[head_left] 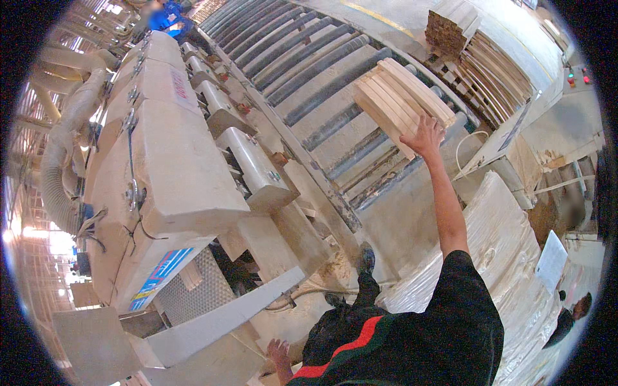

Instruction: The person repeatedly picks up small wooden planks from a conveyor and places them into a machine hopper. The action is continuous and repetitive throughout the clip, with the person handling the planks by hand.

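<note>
My right arm reaches forward over the roller conveyor. There my right hand point(425, 136) lies with spread fingers against the near end of a stack of pale wooden boards point(393, 93), touching it. The boards lie side by side and in layers across the rollers point(335, 125). Low in the picture, my left hand point(279, 352) hangs beside my body near the slanted grey metal edge point(232, 318) of the machine. Its fingers are apart, and I see nothing in them.
A long beige machine point(161, 154) with ribbed hoses point(64, 148) stands left of the conveyor. More timber point(492, 74) is piled beyond it. A control cabinet point(547, 138) and plastic-wrapped stack point(476, 257) are at right. A person in blue point(172, 18) is at the far end.
</note>
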`<action>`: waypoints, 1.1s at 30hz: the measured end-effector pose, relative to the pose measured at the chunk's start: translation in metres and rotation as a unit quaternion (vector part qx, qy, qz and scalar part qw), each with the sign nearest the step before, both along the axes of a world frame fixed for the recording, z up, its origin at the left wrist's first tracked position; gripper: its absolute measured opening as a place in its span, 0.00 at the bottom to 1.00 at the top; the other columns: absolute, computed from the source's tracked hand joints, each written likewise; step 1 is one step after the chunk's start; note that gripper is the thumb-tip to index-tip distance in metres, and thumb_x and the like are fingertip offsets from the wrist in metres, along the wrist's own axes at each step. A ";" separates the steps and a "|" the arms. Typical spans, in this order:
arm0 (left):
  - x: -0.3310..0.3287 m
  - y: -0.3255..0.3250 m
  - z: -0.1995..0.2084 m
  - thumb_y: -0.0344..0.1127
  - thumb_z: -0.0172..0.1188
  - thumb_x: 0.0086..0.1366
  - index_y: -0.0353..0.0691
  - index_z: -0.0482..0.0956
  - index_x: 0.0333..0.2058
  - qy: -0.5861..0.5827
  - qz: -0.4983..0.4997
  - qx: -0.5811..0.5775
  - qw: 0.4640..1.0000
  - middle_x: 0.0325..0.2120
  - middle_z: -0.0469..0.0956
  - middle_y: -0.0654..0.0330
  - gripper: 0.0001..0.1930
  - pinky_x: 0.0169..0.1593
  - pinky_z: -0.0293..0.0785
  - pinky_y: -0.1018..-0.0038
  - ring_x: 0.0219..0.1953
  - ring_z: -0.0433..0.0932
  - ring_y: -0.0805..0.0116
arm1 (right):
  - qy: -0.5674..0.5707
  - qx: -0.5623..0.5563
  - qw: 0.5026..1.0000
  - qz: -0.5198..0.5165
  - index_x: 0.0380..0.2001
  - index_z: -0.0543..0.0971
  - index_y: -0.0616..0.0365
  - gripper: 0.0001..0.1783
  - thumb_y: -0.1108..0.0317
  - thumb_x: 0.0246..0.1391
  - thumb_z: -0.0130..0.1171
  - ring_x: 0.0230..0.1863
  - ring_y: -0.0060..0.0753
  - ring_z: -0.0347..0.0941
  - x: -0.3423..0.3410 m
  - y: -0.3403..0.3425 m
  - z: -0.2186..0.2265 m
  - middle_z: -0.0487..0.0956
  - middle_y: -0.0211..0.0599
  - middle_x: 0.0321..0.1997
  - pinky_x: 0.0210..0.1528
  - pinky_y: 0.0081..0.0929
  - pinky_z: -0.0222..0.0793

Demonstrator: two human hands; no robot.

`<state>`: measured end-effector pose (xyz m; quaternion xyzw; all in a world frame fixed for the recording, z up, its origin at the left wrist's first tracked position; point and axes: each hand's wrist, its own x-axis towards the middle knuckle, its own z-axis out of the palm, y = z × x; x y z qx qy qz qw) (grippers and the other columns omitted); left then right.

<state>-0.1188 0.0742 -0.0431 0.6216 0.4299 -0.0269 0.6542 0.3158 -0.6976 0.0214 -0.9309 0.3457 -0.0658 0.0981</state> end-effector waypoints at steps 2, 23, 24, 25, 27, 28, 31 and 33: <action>0.001 -0.006 0.000 0.44 0.45 0.64 0.44 0.62 0.55 -0.024 -0.018 0.011 0.999 0.49 0.69 0.52 0.22 0.37 0.76 0.57 0.40 0.75 0.45 | 0.001 -0.032 0.999 0.003 0.64 0.50 0.50 0.62 0.37 0.26 0.66 0.62 0.60 0.53 0.003 -0.003 -0.005 0.59 0.62 0.59 0.59 0.63 0.47; 0.156 -0.176 0.147 0.46 0.68 0.50 0.37 0.54 0.60 -0.118 -0.584 0.096 0.797 0.47 0.72 0.51 0.43 0.51 0.70 0.63 0.50 0.71 0.57 | -0.107 0.679 0.666 0.288 0.62 0.56 0.55 0.61 0.50 0.21 0.74 0.63 0.31 0.53 -0.310 0.187 0.087 0.59 0.35 0.62 0.64 0.30 0.45; 0.155 -0.193 0.170 0.44 0.69 0.49 0.37 0.51 0.61 -0.217 -0.589 0.065 0.776 0.48 0.71 0.51 0.46 0.54 0.67 0.62 0.53 0.69 0.57 | -0.067 0.721 0.629 0.284 0.61 0.56 0.55 0.61 0.52 0.19 0.74 0.63 0.31 0.53 -0.329 0.213 0.120 0.60 0.35 0.61 0.64 0.29 0.45; 0.152 -0.200 0.193 0.43 0.70 0.48 0.38 0.48 0.63 -0.314 -0.585 0.036 0.747 0.49 0.70 0.51 0.49 0.56 0.64 0.62 0.55 0.66 0.57 | -0.024 0.698 0.627 0.344 0.61 0.56 0.55 0.62 0.53 0.17 0.75 0.61 0.32 0.54 -0.341 0.229 0.128 0.61 0.35 0.59 0.63 0.29 0.46; 0.138 -0.192 0.238 0.47 0.66 0.51 0.39 0.49 0.62 -0.184 -0.665 -0.058 0.721 0.49 0.70 0.52 0.46 0.57 0.63 0.62 0.56 0.65 0.57 | 0.011 0.658 0.622 0.424 0.60 0.56 0.58 0.63 0.52 0.15 0.74 0.61 0.33 0.54 -0.364 0.273 0.151 0.61 0.38 0.57 0.63 0.30 0.45; 0.120 -0.179 0.247 0.49 0.65 0.52 0.39 0.50 0.62 -0.185 -0.676 -0.100 0.707 0.49 0.70 0.52 0.45 0.57 0.63 0.63 0.55 0.66 0.57 | -0.006 0.665 0.600 0.445 0.60 0.56 0.59 0.63 0.50 0.15 0.74 0.61 0.34 0.54 -0.369 0.297 0.153 0.60 0.39 0.57 0.63 0.31 0.45; 0.086 -0.132 0.239 0.53 0.60 0.53 0.39 0.52 0.61 -0.223 -0.619 -0.215 0.722 0.49 0.70 0.53 0.42 0.57 0.64 0.63 0.55 0.66 0.57 | -0.050 0.614 0.613 0.495 0.60 0.57 0.60 0.62 0.47 0.17 0.73 0.61 0.39 0.53 -0.384 0.373 0.150 0.60 0.42 0.57 0.64 0.33 0.44; 0.071 -0.103 0.221 0.55 0.56 0.55 0.39 0.53 0.61 -0.262 -0.507 -0.275 0.774 0.49 0.70 0.53 0.41 0.57 0.64 0.63 0.54 0.67 0.57 | -0.078 0.525 0.655 0.538 0.59 0.57 0.60 0.61 0.45 0.18 0.73 0.61 0.43 0.53 -0.376 0.422 0.150 0.60 0.45 0.57 0.64 0.35 0.45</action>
